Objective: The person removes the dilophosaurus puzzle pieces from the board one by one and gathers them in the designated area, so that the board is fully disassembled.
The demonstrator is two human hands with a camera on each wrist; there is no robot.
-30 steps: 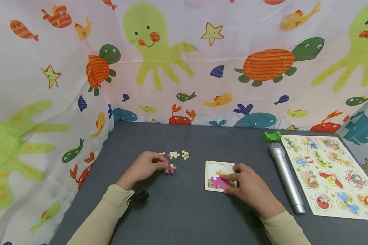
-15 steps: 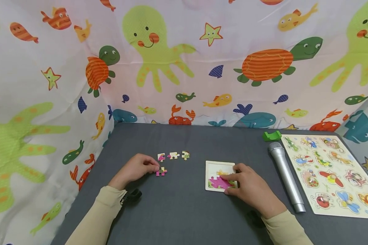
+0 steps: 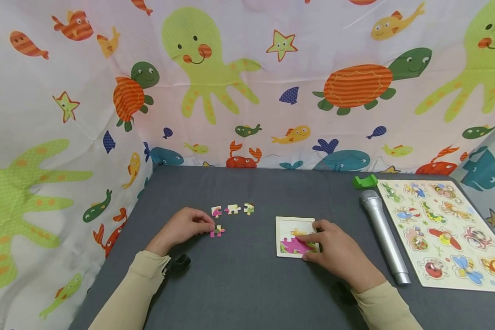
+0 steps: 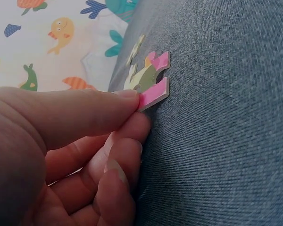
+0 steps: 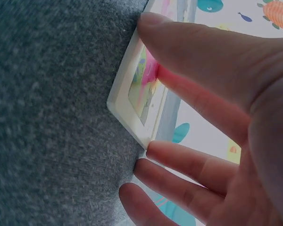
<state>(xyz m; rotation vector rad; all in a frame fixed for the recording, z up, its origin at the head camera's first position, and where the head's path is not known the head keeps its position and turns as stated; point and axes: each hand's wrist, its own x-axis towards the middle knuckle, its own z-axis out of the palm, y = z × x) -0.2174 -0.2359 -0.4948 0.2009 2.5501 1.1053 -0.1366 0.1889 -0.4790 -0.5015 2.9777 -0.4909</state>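
Note:
My left hand [image 3: 184,229] pinches a pink and yellow jigsaw piece [image 3: 217,231] between thumb and forefinger. In the left wrist view this piece [image 4: 155,92] is low over the dark cloth or on it; I cannot tell which. Just beyond lie a pink and white piece [image 3: 216,211], a pale piece [image 3: 233,209] and a green and cream piece [image 3: 249,209]. To the right, my right hand [image 3: 338,252] holds a small square puzzle tray [image 3: 278,236] by its right side. Its thumb touches the near rim, its forefinger the joined pink pieces [image 3: 294,246] inside.
A silver microphone [image 3: 384,238] lies right of my right hand. Beside it is a wooden insect puzzle board [image 3: 449,229], with a green curved block [image 3: 365,182] at its far left corner. Printed fabric [image 3: 231,133] rises behind the grey tabletop [image 3: 231,284].
Over the first half second my left hand moved left with its jigsaw piece, uncovering the pink and white piece behind. It has stayed still since. The right hand and tray have not moved.

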